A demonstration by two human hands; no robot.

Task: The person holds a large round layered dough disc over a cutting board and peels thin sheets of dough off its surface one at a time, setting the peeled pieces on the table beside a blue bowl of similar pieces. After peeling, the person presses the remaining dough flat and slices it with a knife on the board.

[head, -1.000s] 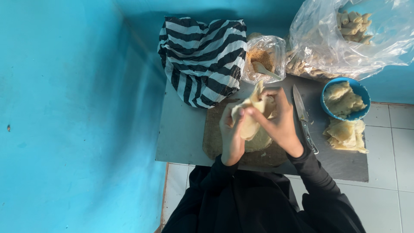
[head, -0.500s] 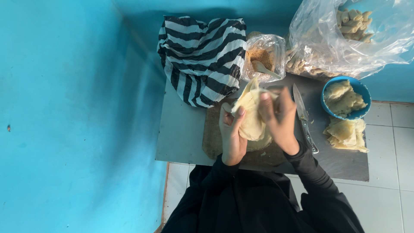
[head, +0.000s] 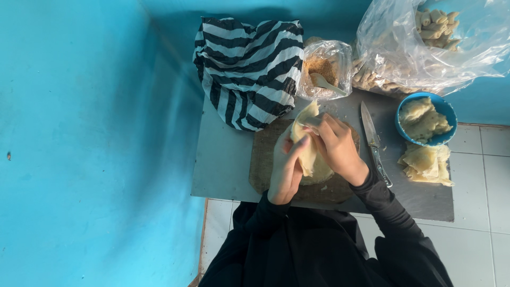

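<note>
2 hands: left hand (head: 287, 167) and right hand (head: 337, 149) both pinch the wrapper (head: 307, 141)
Wrapper: raised over the board (head: 265, 159) on the table (head: 223, 159)
Advice: fold gently, supporting underneath, to avoid tearing
Nearby: knife (head: 374, 143), bowl (head: 425, 118)

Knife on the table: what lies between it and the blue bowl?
In the head view, only bare grey table shows between the knife and the blue bowl. The stack of pale dough sheets sits below the bowl, beside the knife's handle.

Head view, straight down, near table (head: 223, 165)
</note>
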